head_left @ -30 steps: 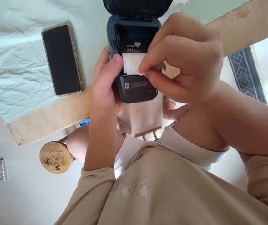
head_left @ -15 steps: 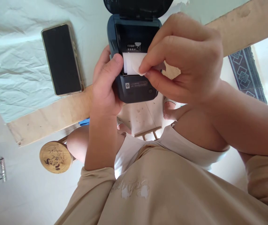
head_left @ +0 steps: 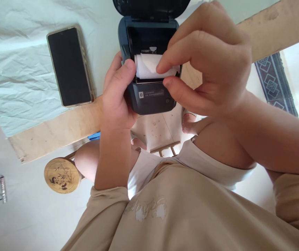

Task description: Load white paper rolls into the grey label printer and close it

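A dark label printer is gripped along its left side by my left hand, whose thumb lies on the rim of the opening. Its lid stands raised at the far side. Inside the compartment is a roll of white label paper, with a loose pointed flap lying over it. My right hand is over the printer's right side. Its index fingertip touches the paper, while the thumb is apart from it, just above the front panel. The right end of the roll is partly hidden behind these fingers.
A smartphone with a dark screen lies on the pale green cloth to the left. The table's wooden edge runs diagonally below the printer. A round wooden stool is at lower left, and a patterned dark mat at right.
My right thumb and index finger have parted from their pinch on the paper's end. The index finger has moved up, and the paper flap now lies back over the roll.
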`<move>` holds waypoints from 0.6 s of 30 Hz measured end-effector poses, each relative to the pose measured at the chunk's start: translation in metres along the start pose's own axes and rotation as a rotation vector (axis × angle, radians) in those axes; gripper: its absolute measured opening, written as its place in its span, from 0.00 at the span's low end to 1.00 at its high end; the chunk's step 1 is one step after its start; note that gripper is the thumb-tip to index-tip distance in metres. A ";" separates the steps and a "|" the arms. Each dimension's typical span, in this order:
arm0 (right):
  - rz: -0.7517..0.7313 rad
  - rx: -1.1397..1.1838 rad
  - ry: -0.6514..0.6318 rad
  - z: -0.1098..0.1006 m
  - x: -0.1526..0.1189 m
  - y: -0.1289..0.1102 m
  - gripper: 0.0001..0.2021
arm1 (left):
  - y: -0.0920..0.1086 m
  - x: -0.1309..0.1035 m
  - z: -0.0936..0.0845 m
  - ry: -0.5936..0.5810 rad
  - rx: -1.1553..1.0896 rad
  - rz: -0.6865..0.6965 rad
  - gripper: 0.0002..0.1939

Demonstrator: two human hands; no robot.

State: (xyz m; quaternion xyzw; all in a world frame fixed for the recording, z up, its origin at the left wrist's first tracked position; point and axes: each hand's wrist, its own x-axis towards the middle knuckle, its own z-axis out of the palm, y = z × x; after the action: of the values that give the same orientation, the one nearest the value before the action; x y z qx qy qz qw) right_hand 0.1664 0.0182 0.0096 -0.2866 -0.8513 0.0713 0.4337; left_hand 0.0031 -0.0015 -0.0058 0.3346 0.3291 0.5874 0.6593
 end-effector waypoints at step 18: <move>0.009 -0.071 -0.038 0.004 -0.003 0.006 0.11 | -0.001 -0.001 0.005 0.039 -0.039 0.049 0.08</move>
State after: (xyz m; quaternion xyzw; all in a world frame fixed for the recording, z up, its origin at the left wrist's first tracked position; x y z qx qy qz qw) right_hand 0.1673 0.0216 0.0029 -0.3041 -0.8600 0.0484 0.4070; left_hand 0.0075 -0.0024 -0.0034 0.3182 0.3223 0.6159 0.6446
